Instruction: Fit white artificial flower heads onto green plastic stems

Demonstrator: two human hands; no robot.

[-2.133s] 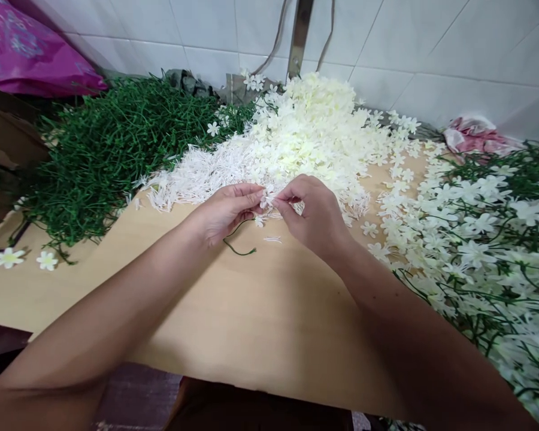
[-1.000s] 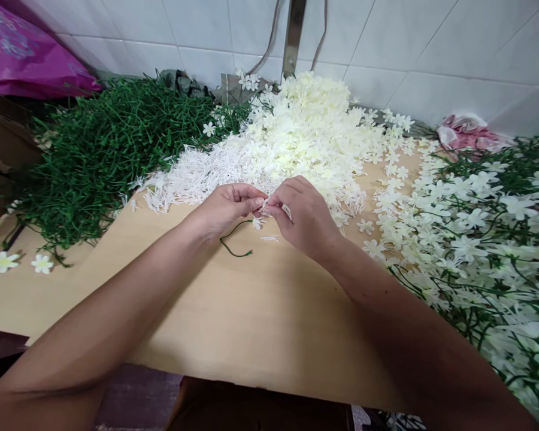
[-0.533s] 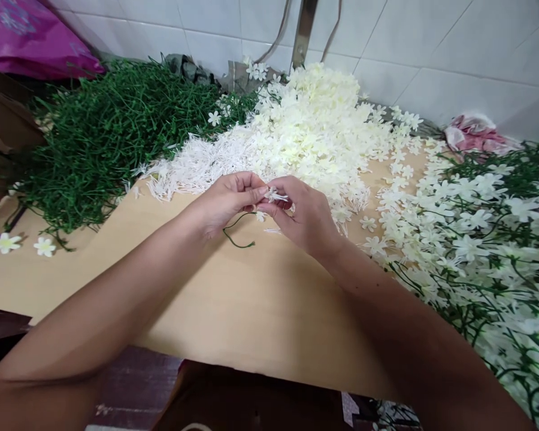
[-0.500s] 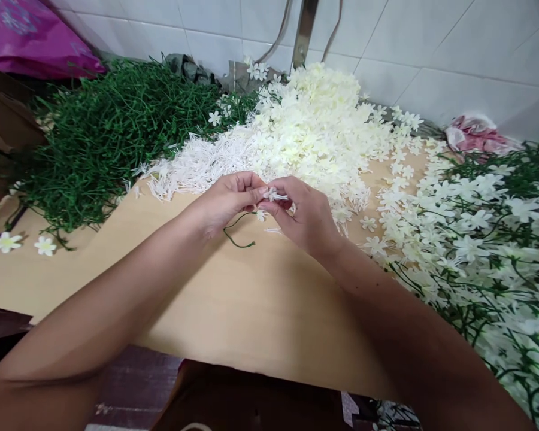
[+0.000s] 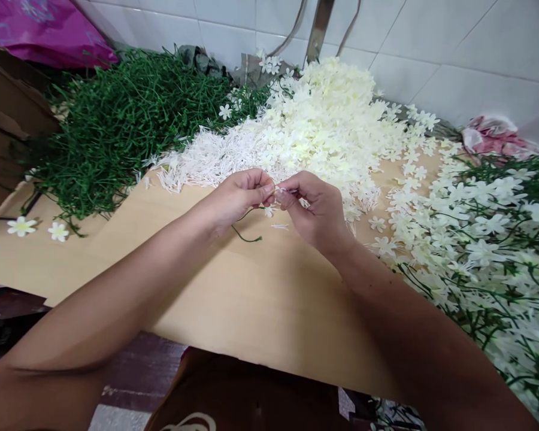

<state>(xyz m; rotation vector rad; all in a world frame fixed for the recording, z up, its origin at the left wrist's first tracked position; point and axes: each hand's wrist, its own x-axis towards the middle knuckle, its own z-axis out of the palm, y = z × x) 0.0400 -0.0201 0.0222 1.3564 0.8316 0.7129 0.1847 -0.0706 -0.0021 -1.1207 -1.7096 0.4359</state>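
Observation:
My left hand (image 5: 250,191) pinches a small artificial flower piece between thumb and index finger. A green stem (image 5: 248,238) curves out below this hand, with a small white blossom (image 5: 269,211) at its upper end. Fingertip to fingertip with it, my right hand (image 5: 314,203) is closed in a pinch on the white flower piece (image 5: 278,190), largely hidden by the fingers. A few white stamens (image 5: 279,227) lie on the board (image 5: 233,293) just beneath. Behind both hands spreads a heap of white stamens (image 5: 215,152).
Green stems (image 5: 130,126) are piled at the back left, cream petals (image 5: 327,114) at the back centre. White flowers on stems (image 5: 485,239) cover the right side. Two loose blossoms (image 5: 21,226) lie at left near a cardboard box (image 5: 13,114). A tiled wall (image 5: 453,48) stands behind.
The view has shifted slightly, so the scene sits further right. My right fingers have closed further over the white flower piece, and less of it shows. The loose stamens beneath are more exposed.

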